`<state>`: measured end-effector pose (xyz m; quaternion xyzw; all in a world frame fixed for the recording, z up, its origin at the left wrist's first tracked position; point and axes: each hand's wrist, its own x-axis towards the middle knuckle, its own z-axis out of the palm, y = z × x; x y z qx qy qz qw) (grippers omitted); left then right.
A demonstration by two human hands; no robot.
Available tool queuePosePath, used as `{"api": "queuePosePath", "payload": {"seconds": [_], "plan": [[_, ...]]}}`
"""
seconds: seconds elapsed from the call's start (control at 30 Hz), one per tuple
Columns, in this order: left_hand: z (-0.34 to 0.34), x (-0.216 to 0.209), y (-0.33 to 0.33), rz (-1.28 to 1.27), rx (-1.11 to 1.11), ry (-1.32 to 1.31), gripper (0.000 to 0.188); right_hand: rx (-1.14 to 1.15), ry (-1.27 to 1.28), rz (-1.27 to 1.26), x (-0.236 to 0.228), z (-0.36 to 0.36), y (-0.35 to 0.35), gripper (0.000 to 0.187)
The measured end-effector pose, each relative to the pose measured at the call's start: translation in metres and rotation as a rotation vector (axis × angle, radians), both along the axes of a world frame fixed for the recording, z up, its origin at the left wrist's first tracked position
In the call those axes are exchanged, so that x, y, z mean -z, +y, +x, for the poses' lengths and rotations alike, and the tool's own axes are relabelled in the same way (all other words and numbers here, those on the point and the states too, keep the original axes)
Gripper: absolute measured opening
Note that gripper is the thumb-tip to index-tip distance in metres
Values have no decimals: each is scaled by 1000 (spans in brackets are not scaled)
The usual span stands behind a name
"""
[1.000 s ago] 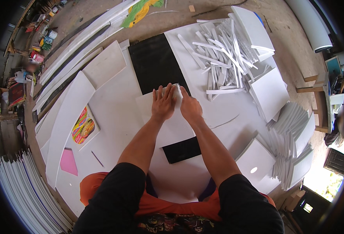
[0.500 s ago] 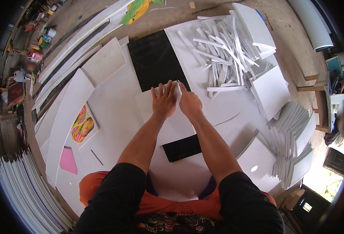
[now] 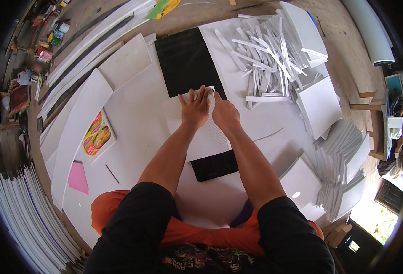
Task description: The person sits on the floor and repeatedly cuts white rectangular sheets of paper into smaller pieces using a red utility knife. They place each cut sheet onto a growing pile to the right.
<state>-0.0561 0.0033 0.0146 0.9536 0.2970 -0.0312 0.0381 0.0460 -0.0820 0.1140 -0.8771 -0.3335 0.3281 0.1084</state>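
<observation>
Head camera looking straight down: I see both bare forearms reaching forward from the lower edge over a floor covered in white foam board. My left hand point(image 3: 194, 108) lies flat and open, fingers spread, pressing on a white sheet point(image 3: 201, 132) that rests in front of me. My right hand point(image 3: 224, 114) sits just beside it, touching the same sheet near its far edge; the fingers look curled onto that edge, though I cannot tell whether they pinch it or only press. The far edge of the sheet overlaps the near end of a large black panel point(image 3: 185, 61), and a smaller black piece point(image 3: 215, 165) shows from under the sheet's near edge, between my arms. Beyond and to the right lies a loose heap of narrow white strips point(image 3: 267, 55), with stacks of square white boards point(image 3: 320, 107) and a fanned stack of cut sheets point(image 3: 343, 157) further right. On the left are long white boards point(image 3: 80, 123), a printed colourful card point(image 3: 96, 135) and a pink scrap point(image 3: 78, 178). Judging from this, a good deal of cutting looks done already, given the strips and stacks, while the sheet under my hands seems to be mid-handling, being lined up or held down, with nothing visibly cut from it yet.
</observation>
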Motion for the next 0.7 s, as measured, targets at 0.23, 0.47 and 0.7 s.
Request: {"api": "queuePosePath", "payload": {"seconds": [0.23, 0.47, 0.7], "plan": [[2, -5, -2, 14, -12, 40, 55, -24, -20, -10, 3, -5, -15, 46], [6, -11, -4, -10, -30, 93, 55, -37, -8, -29, 4, -8, -29, 50], [6, -10, -5, 1, -37, 105, 54, -34, -6, -30, 2, -16, -44, 50]]}}
